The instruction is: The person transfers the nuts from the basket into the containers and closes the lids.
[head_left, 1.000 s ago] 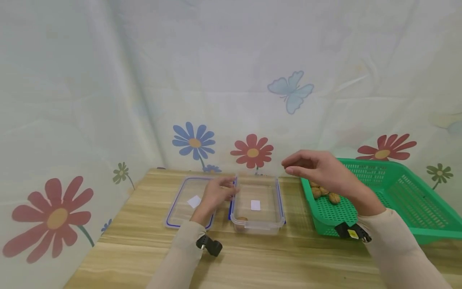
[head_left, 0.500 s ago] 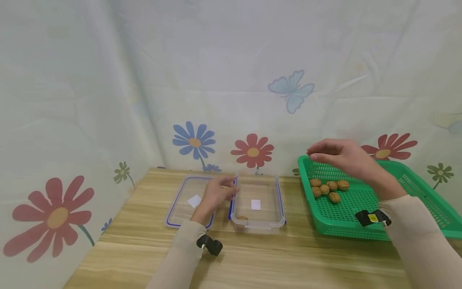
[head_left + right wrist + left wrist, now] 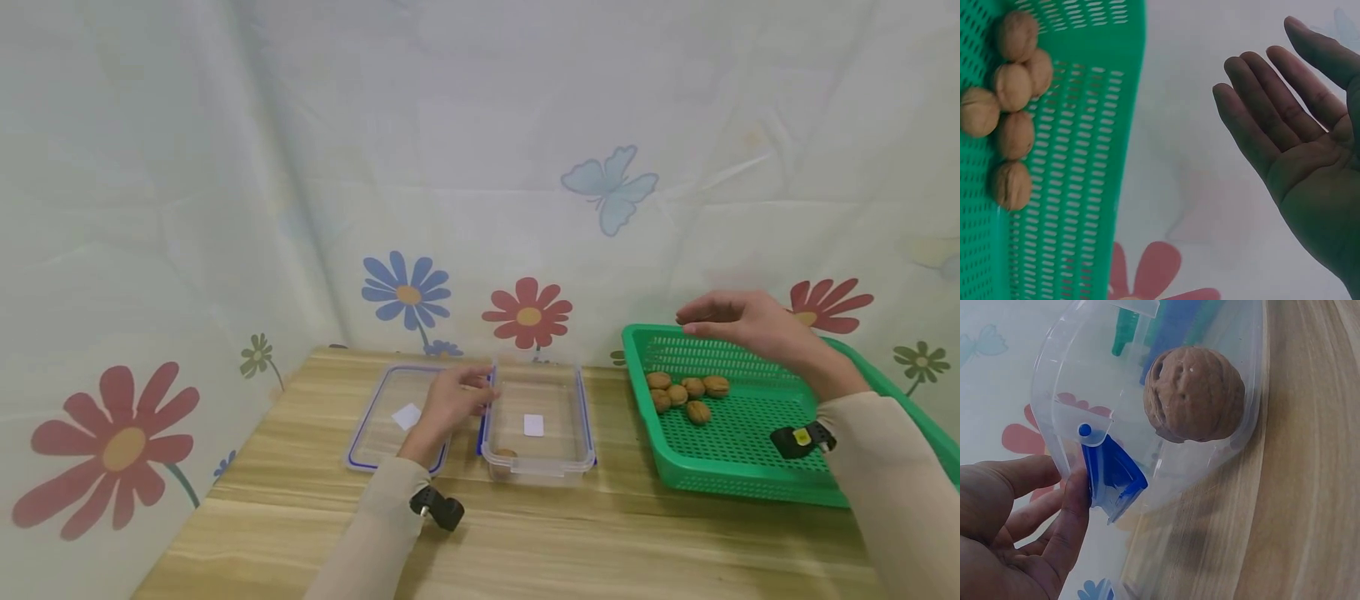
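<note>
OK, head view: I have the left hand [image 3: 453, 402] at the clear box's [image 3: 536, 468] left rim, the right hand [image 3: 757, 325] above the green basket [image 3: 750, 483] to the box's right. Walnuts [image 3: 698, 412] sit in that basket; lid [image 3: 381, 417] lies left of the box. Left wrist: grip lightly pinching box rim by blue latch [image 3: 1110, 478], one walnut [image 3: 1194, 394] inside. Right wrist: grip spread, fingers loosely extended.

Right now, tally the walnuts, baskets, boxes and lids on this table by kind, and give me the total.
Green basket: 1
Clear box: 1
Clear lid: 1
Walnuts: 7 (6 in the basket, 1 in the box)
Total: 10
</note>
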`<move>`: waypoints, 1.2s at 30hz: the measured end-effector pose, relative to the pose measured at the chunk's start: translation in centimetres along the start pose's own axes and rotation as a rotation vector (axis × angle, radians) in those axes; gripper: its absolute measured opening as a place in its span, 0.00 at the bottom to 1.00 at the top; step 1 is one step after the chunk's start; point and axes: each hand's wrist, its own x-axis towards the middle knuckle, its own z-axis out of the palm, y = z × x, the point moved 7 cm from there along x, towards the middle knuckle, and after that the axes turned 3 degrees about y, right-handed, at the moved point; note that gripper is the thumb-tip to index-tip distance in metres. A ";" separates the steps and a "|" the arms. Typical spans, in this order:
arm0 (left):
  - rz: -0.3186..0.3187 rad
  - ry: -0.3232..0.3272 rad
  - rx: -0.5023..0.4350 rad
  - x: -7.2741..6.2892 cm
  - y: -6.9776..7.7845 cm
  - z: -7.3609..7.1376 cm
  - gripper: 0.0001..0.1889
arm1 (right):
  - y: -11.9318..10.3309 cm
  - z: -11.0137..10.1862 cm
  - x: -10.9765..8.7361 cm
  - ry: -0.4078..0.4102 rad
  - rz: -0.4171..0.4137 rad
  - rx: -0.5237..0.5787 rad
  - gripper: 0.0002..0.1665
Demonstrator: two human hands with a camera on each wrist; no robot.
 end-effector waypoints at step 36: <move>-0.075 -0.120 -0.084 1.9 -0.2 0.3 0.28 | 5.2 4.0 -0.1 -0.185 -0.007 0.045 0.22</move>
